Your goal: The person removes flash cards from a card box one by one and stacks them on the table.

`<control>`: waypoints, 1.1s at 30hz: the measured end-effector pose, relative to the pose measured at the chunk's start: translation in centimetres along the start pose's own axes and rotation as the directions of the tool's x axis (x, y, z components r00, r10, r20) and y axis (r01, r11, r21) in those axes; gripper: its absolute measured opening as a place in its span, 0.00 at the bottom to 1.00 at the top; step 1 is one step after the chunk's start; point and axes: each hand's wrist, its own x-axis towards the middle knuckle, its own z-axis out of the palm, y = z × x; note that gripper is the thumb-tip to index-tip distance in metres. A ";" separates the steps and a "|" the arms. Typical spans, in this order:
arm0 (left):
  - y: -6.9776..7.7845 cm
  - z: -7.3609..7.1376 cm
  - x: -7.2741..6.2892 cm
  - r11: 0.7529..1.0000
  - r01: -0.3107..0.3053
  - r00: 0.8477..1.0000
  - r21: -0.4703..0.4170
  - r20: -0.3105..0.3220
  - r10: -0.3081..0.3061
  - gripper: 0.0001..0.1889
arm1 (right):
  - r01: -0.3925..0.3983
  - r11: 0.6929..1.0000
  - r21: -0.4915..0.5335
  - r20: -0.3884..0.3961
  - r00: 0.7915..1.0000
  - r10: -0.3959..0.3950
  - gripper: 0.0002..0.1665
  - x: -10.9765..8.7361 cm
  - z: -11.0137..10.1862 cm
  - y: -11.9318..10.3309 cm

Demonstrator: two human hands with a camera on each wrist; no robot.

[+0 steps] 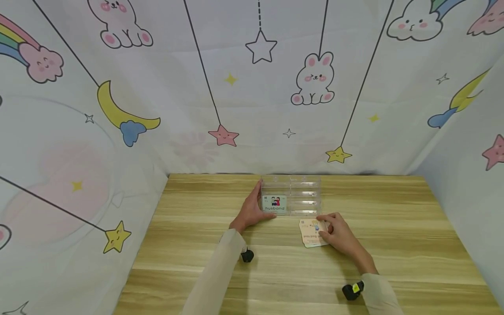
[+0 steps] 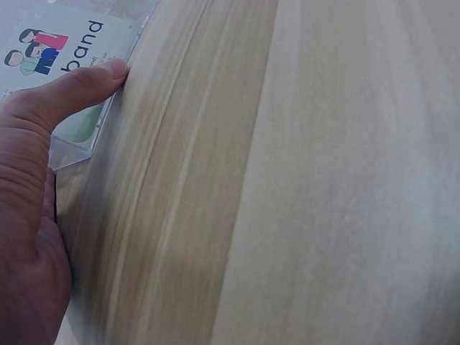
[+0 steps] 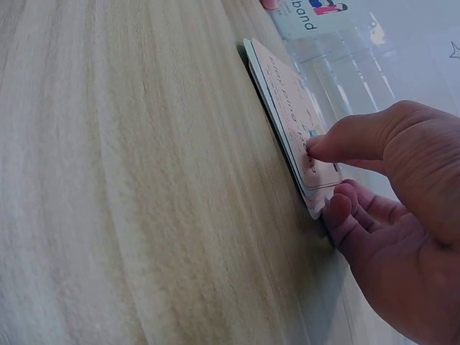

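Note:
A clear plastic card box (image 1: 304, 203) with divided compartments lies near the back of the table. Its front left compartment holds green "husband" cards (image 1: 274, 204). My left hand (image 1: 252, 211) grips the box's left side, with the thumb (image 2: 93, 80) along the front edge over the card's lower part. Just in front of the box is a small stack of picture cards (image 1: 310, 234), pink on top with a pale green one beneath. My right hand (image 1: 343, 236) holds this stack by its right side, thumb (image 3: 345, 140) on the top face and fingers at the edge.
The wood-grain table (image 1: 291, 284) reaches back to a white curtain (image 1: 275, 153) printed with stars, rabbits and clouds. More of that cloth stands on the left and right sides. Black wrist cameras (image 1: 247, 256) sit on both wrists.

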 end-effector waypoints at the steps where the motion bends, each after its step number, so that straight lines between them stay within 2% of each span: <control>1: 0.0 0.0 0.0 1.000 -0.001 1.000 -0.003 -0.001 0.001 0.72 | -0.001 1.000 -0.006 -0.001 1.000 0.001 0.26 0.0 0.0 0.0; 17: -0.3 0.0 0.0 1.000 0.012 1.000 -0.023 0.008 -0.012 0.72 | -0.002 0.998 -0.056 -0.033 0.999 0.000 0.28 -0.1 -1.3 -1.6; 22: -0.2 0.0 0.0 1.000 0.018 1.000 -0.019 0.011 -0.017 0.73 | 0.031 0.997 -0.065 -0.036 0.999 -0.034 0.28 0.5 -2.1 -2.5; 27: -0.3 0.0 0.1 1.000 0.013 1.000 -0.018 0.008 -0.012 0.73 | 0.096 0.992 -0.085 -0.041 0.994 -0.100 0.27 1.4 -2.3 -3.5; 33: -0.6 0.1 0.1 1.000 -0.004 1.000 -0.015 0.005 0.005 0.72 | 0.151 0.988 -0.033 -0.048 0.987 -0.152 0.28 2.7 -1.5 -4.4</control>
